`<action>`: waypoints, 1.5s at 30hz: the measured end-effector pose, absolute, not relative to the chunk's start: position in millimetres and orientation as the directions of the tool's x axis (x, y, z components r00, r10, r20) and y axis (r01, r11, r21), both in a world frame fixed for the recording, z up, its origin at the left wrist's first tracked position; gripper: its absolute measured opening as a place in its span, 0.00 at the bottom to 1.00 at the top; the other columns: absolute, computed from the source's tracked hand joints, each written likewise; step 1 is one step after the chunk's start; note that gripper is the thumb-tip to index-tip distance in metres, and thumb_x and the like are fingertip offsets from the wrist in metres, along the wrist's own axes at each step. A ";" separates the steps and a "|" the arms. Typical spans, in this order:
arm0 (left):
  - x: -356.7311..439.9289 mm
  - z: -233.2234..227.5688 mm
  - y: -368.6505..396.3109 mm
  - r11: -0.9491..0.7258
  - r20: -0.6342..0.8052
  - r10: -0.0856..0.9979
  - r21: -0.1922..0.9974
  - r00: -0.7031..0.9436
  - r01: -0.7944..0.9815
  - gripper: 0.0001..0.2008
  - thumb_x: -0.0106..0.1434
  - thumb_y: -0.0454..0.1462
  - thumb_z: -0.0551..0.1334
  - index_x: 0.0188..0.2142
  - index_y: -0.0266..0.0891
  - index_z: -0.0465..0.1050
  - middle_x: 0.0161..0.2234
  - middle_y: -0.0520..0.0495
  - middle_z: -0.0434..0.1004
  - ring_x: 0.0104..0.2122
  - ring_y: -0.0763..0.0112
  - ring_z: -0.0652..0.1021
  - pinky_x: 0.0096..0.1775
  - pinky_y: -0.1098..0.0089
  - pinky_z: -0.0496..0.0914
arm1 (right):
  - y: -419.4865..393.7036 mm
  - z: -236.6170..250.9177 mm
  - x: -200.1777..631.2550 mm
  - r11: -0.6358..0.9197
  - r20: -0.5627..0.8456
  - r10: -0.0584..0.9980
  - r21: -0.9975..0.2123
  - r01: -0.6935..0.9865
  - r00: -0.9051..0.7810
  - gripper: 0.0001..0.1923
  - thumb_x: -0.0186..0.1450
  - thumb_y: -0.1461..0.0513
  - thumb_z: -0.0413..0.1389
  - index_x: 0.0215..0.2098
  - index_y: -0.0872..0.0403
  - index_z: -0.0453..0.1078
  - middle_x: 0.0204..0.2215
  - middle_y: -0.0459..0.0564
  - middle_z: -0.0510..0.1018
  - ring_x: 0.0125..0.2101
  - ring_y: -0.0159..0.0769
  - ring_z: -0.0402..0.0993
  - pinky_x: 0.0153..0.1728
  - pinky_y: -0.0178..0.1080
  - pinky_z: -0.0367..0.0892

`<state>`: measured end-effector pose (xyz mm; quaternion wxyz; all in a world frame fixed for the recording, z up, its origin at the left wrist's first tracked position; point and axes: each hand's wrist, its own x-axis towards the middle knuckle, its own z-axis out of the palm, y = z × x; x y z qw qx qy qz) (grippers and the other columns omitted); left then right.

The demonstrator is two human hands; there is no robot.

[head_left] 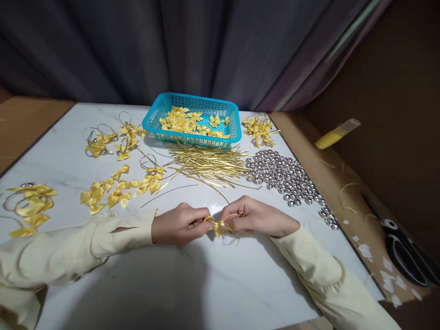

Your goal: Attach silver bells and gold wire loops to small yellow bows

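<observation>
A small yellow satin ribbon bow (217,226) sits pinched between both hands just above the white marble-patterned tabletop (192,284), near its front middle; its loops and tails look crumpled, and a thin gold cord (234,215) curls up from it over the right fingers. The bow's long axis runs roughly left to right, from one hand to the other, with its tails drooping toward the table. The left hand (178,224) is closed narrowly, thumb and fingertips gripping the bow's left end; the right hand (256,217) is likewise closed on the bow's right end and the cord. Both wrists wear cream sleeves. Behind the hands, a turquoise perforated plastic basket (233,120) stands at the table's far edge, holding a loose layer of more yellow bows. In front of it lies a spread bundle of gold cord strands (206,165), and to their right a heap of small silver bells (285,176). Finished bows with cord loops (113,140) lie scattered on the table's left.
</observation>
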<state>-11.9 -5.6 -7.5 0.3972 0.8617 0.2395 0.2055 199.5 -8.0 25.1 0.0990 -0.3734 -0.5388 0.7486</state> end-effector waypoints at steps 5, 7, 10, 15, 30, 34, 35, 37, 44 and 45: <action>-12.3 -5.6 -8.4 -0.497 0.092 0.621 0.814 0.779 0.301 0.10 0.63 0.35 0.49 0.25 0.39 0.58 0.16 0.60 0.50 0.17 0.79 0.55 0.20 0.77 0.52 | -8.2 27.2 198.1 -0.401 -0.447 0.585 -0.885 0.238 -0.676 0.06 0.56 0.63 0.54 0.25 0.60 0.68 0.13 0.37 0.59 0.13 0.20 0.52 0.15 0.27 0.49; -12.3 -5.1 -9.1 -0.482 0.075 0.643 0.813 0.762 0.327 0.11 0.64 0.36 0.48 0.24 0.39 0.56 0.16 0.60 0.49 0.17 0.79 0.55 0.21 0.77 0.52 | -8.3 28.0 197.7 -0.402 -0.441 0.600 -0.888 0.224 -0.668 0.07 0.57 0.63 0.54 0.25 0.60 0.69 0.12 0.37 0.59 0.13 0.20 0.51 0.14 0.27 0.49; -10.9 -4.6 -9.7 -0.476 0.077 0.664 0.810 0.744 0.342 0.13 0.63 0.36 0.49 0.21 0.39 0.52 0.16 0.60 0.47 0.17 0.79 0.52 0.20 0.77 0.51 | -8.5 27.9 197.7 -0.410 -0.439 0.608 -0.887 0.213 -0.662 0.07 0.57 0.62 0.55 0.26 0.60 0.69 0.12 0.37 0.59 0.13 0.20 0.51 0.14 0.27 0.49; -7.9 -4.8 -10.7 -0.469 0.088 0.675 0.818 0.732 0.333 0.12 0.62 0.35 0.49 0.22 0.39 0.53 0.16 0.60 0.46 0.16 0.80 0.51 0.19 0.78 0.50 | -8.8 26.8 197.1 -0.423 -0.454 0.598 -0.879 0.221 -0.660 0.08 0.57 0.61 0.56 0.25 0.60 0.68 0.13 0.37 0.59 0.13 0.20 0.51 0.15 0.27 0.48; -8.9 -1.7 -7.8 -0.508 0.111 0.667 0.791 0.737 0.340 0.13 0.63 0.36 0.49 0.22 0.38 0.56 0.16 0.60 0.46 0.16 0.80 0.52 0.19 0.78 0.49 | 3.4 49.8 240.0 -0.375 -0.282 0.745 -0.926 -0.030 -0.605 0.10 0.58 0.62 0.60 0.36 0.56 0.66 0.14 0.36 0.58 0.13 0.19 0.46 0.15 0.28 0.43; -9.7 -2.2 -6.4 -0.503 0.117 0.672 0.797 0.731 0.335 0.12 0.63 0.36 0.48 0.23 0.38 0.57 0.16 0.59 0.47 0.16 0.80 0.52 0.19 0.77 0.50 | -1.2 61.1 257.7 -0.276 -0.186 0.843 -0.955 -0.109 -0.505 0.08 0.57 0.61 0.61 0.33 0.54 0.68 0.13 0.37 0.58 0.12 0.18 0.44 0.15 0.30 0.42; -10.1 -2.8 -6.2 -0.511 0.129 0.670 0.795 0.731 0.328 0.12 0.63 0.36 0.48 0.23 0.38 0.58 0.16 0.59 0.48 0.16 0.80 0.53 0.19 0.77 0.50 | -2.8 64.0 261.8 -0.233 -0.156 0.868 -0.966 -0.110 -0.472 0.08 0.57 0.59 0.61 0.32 0.53 0.69 0.12 0.37 0.57 0.12 0.18 0.44 0.16 0.31 0.42; -11.0 -4.4 -6.2 -0.545 0.169 0.661 0.777 0.731 0.314 0.12 0.64 0.36 0.48 0.24 0.38 0.58 0.16 0.59 0.48 0.16 0.80 0.54 0.19 0.77 0.50 | -6.2 70.3 269.6 -0.121 -0.066 0.922 -0.985 -0.123 -0.381 0.10 0.55 0.56 0.62 0.29 0.52 0.68 0.10 0.36 0.55 0.11 0.18 0.44 0.16 0.32 0.42; -13.3 -10.5 -6.4 -0.690 0.302 0.585 0.674 0.753 0.265 0.11 0.65 0.35 0.48 0.26 0.39 0.59 0.16 0.59 0.49 0.14 0.79 0.58 0.19 0.77 0.54 | -24.2 101.2 300.5 0.087 0.081 0.994 -0.993 0.077 -0.080 0.19 0.49 0.48 0.64 0.24 0.51 0.63 0.08 0.38 0.54 0.11 0.18 0.53 0.17 0.36 0.42; -13.5 -10.8 -6.2 -0.694 0.308 0.583 0.670 0.752 0.264 0.11 0.65 0.36 0.48 0.26 0.40 0.59 0.16 0.59 0.50 0.14 0.79 0.59 0.19 0.77 0.54 | -27.6 104.9 307.3 0.092 0.090 0.996 -0.985 0.143 -0.019 0.20 0.47 0.49 0.65 0.24 0.52 0.64 0.09 0.40 0.58 0.12 0.17 0.54 0.18 0.37 0.41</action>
